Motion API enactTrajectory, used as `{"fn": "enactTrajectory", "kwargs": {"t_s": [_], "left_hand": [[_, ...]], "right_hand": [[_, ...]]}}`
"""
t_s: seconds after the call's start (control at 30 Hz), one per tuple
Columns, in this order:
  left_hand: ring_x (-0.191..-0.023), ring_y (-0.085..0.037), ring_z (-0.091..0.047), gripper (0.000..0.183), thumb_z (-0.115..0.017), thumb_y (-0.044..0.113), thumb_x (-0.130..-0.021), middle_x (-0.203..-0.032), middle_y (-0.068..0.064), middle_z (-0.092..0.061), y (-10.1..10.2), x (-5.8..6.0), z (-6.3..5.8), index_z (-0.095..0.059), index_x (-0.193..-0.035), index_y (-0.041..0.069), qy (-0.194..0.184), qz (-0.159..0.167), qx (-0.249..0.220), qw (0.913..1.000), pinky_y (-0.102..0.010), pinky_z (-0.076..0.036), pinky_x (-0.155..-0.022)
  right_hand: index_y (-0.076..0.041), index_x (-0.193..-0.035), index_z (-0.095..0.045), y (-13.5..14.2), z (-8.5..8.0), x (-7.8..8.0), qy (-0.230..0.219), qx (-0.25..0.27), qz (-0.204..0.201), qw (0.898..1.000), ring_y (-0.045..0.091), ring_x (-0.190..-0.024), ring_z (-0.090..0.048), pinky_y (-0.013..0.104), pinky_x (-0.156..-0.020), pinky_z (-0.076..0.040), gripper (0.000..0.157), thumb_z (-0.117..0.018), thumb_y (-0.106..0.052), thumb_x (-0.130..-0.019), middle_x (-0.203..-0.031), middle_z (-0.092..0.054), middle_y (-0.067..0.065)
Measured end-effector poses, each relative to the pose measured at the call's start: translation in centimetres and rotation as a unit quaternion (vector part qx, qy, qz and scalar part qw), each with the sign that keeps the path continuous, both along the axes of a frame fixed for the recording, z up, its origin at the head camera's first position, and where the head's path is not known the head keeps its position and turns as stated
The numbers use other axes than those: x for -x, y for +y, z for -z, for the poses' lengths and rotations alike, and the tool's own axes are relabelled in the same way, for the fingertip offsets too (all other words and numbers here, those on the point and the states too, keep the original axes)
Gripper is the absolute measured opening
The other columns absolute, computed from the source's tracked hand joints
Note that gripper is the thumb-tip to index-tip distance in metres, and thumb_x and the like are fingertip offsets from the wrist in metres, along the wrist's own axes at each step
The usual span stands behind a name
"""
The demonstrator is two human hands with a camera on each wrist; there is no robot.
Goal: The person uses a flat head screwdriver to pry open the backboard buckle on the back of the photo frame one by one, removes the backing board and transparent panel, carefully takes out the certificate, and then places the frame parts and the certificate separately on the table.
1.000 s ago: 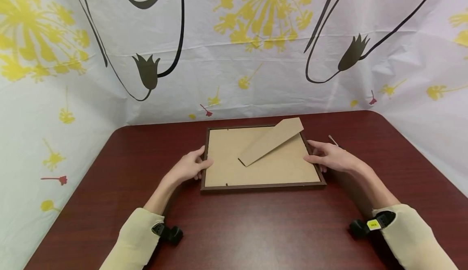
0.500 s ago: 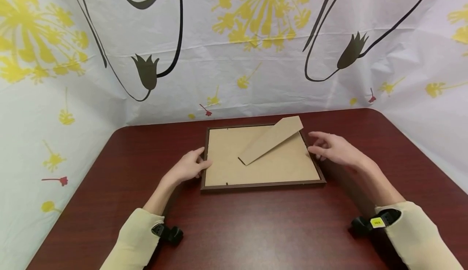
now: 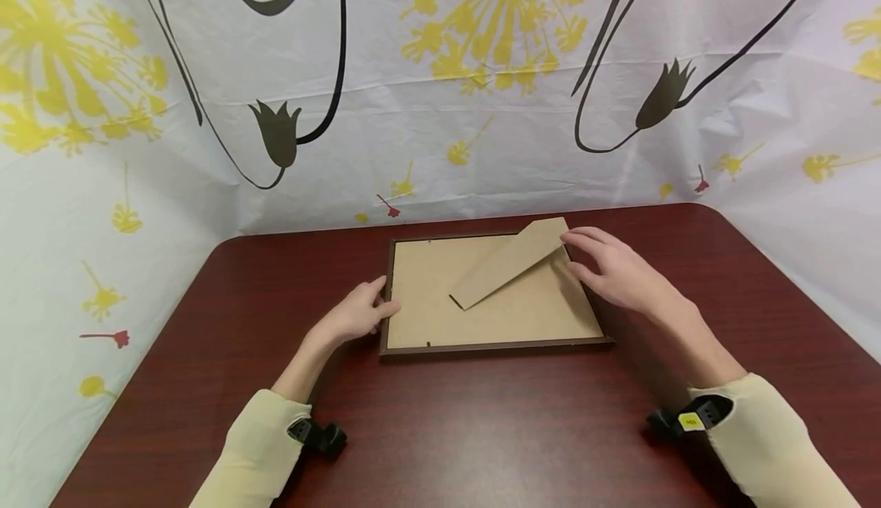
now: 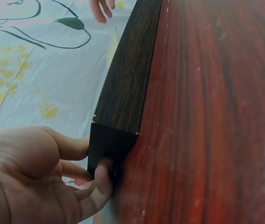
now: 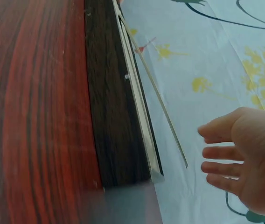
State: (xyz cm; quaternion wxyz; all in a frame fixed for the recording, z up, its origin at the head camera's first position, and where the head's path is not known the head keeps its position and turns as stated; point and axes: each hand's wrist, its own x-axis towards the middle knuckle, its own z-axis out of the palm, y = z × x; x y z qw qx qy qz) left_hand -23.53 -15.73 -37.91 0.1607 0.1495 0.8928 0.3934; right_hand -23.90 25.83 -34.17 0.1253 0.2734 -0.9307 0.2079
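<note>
Frame (image 4: pixel 129 74) dark brown; backing board (image 3: pixel 492 320) tan; tabletop (image 3: pixel 482 431) red-brown, dark-streaked; cloth (image 3: pixel 440 118) white, yellow-flowered.

Floral white sheeting (image 3: pixel 385 72) backs a table (image 3: pixel 495 424) — glossy, red-brown.

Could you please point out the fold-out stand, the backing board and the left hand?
Fold-out stand (image 3: pixel 511 263): head view, middle of its flap.
Backing board (image 3: pixel 422 294): head view, bare surface.
Left hand (image 3: pixel 353 313): head view, back of it.

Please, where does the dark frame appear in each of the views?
Head: dark frame near the centre, slightly low.
Left wrist: dark frame slants from the top edge down to the left hand.
Right wrist: dark frame runs down from the top edge, left of centre.
Shared landmark: the red-brown table.
</note>
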Motion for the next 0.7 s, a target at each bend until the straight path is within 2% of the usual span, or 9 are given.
{"fn": "enactTrajectory", "kwargs": {"t_s": [0.07, 0.23, 0.3, 0.43, 0.53, 0.57, 0.63, 0.67, 0.7], "left_hand": [[-0.060, -0.018, -0.053, 0.069, -0.053, 0.015, -0.106, -0.094, -0.016, -0.056, 0.0, 0.0, 0.0, -0.013, -0.154, -0.016, -0.001, 0.004, 0.005, 1.0000, -0.032, -0.050, -0.064], [-0.060, -0.018, -0.052, 0.070, -0.052, 0.015, -0.107, -0.090, -0.014, -0.054, -0.1, -0.1, 0.0, -0.010, -0.154, -0.015, -0.007, 0.006, 0.005, 0.9999, -0.032, -0.049, -0.066], [-0.059, -0.018, -0.051, 0.070, -0.051, 0.015, -0.107, -0.085, -0.012, -0.053, -0.1, -0.1, 0.0, -0.009, -0.154, -0.015, -0.010, 0.009, 0.002, 0.9999, -0.031, -0.048, -0.064], [-0.057, -0.017, -0.049, 0.071, -0.050, 0.017, -0.108, -0.075, -0.012, -0.050, 0.0, -0.1, 0.2, -0.007, -0.155, -0.013, -0.017, 0.009, 0.005, 0.9998, -0.030, -0.047, -0.062], [-0.060, -0.019, -0.052, 0.071, -0.050, 0.019, -0.108, -0.107, -0.030, -0.055, 0.0, -0.1, 0.2, -0.008, -0.156, -0.012, -0.020, 0.003, 0.012, 0.9997, -0.032, -0.049, -0.066], [-0.061, -0.019, -0.053, 0.071, -0.050, 0.019, -0.108, -0.121, -0.035, -0.050, 0.0, -0.1, 0.3, -0.008, -0.156, -0.011, -0.020, 0.001, 0.014, 0.9997, -0.033, -0.049, -0.068], [-0.064, -0.021, -0.055, 0.071, -0.050, 0.020, -0.108, -0.145, -0.040, -0.030, 0.0, -0.1, 0.2, -0.008, -0.156, -0.011, -0.022, -0.003, 0.017, 0.9996, -0.035, -0.051, -0.071], [-0.066, -0.022, -0.056, 0.071, -0.050, 0.021, -0.108, -0.151, -0.040, -0.021, 0.0, -0.1, 0.2, -0.008, -0.157, -0.011, -0.023, -0.004, 0.018, 0.9996, -0.035, -0.051, -0.072], [-0.066, -0.022, -0.057, 0.071, -0.050, 0.021, -0.108, -0.153, -0.040, -0.018, 0.0, -0.1, 0.2, -0.008, -0.157, -0.010, -0.025, -0.005, 0.019, 0.9995, -0.036, -0.051, -0.074]], "right_hand": [[0.005, -0.140, -0.054, -0.6, -0.2, 0.0, -0.034, -0.017, 0.000, 0.999, 0.042, -0.135, -0.043, 0.061, -0.106, -0.034, 0.048, -0.067, -0.010, -0.097, -0.143, -0.049, 0.025], [0.000, -0.149, -0.048, -2.0, -0.4, 0.0, -0.096, -0.042, -0.006, 0.995, 0.043, -0.144, -0.033, 0.063, -0.111, -0.028, 0.053, -0.063, -0.017, -0.100, -0.155, -0.038, 0.024], [0.001, -0.150, -0.046, -2.5, -0.4, 0.3, -0.104, -0.048, -0.021, 0.993, 0.044, -0.144, -0.031, 0.058, -0.113, -0.027, 0.055, -0.062, -0.019, -0.101, -0.156, -0.036, 0.026], [0.001, -0.150, -0.045, -3.3, -0.2, 0.6, -0.122, -0.060, -0.043, 0.990, 0.047, -0.143, -0.031, 0.059, -0.112, -0.028, 0.056, -0.062, -0.022, -0.102, -0.155, -0.035, 0.029], [0.003, -0.150, -0.044, -3.6, 0.1, 0.8, -0.133, -0.070, -0.054, 0.987, 0.050, -0.142, -0.030, 0.062, -0.112, -0.027, 0.058, -0.062, -0.024, -0.102, -0.154, -0.034, 0.032], [0.002, -0.150, -0.044, -3.6, 0.2, 0.8, -0.136, -0.074, -0.055, 0.986, 0.050, -0.143, -0.029, 0.062, -0.112, -0.026, 0.058, -0.062, -0.025, -0.102, -0.154, -0.033, 0.033], [0.001, -0.150, -0.044, -3.8, 0.5, 0.9, -0.142, -0.086, -0.055, 0.984, 0.051, -0.143, -0.027, 0.064, -0.113, -0.022, 0.059, -0.061, -0.028, -0.102, -0.154, -0.032, 0.034], [0.001, -0.150, -0.044, -3.8, 0.6, 0.9, -0.145, -0.093, -0.054, 0.984, 0.050, -0.144, -0.026, 0.065, -0.113, -0.021, 0.058, -0.060, -0.028, -0.103, -0.154, -0.032, 0.034], [0.001, -0.150, -0.045, -3.9, 0.7, 0.9, -0.146, -0.101, -0.054, 0.983, 0.050, -0.144, -0.027, 0.066, -0.113, -0.021, 0.058, -0.059, -0.030, -0.103, -0.154, -0.032, 0.034]]}}
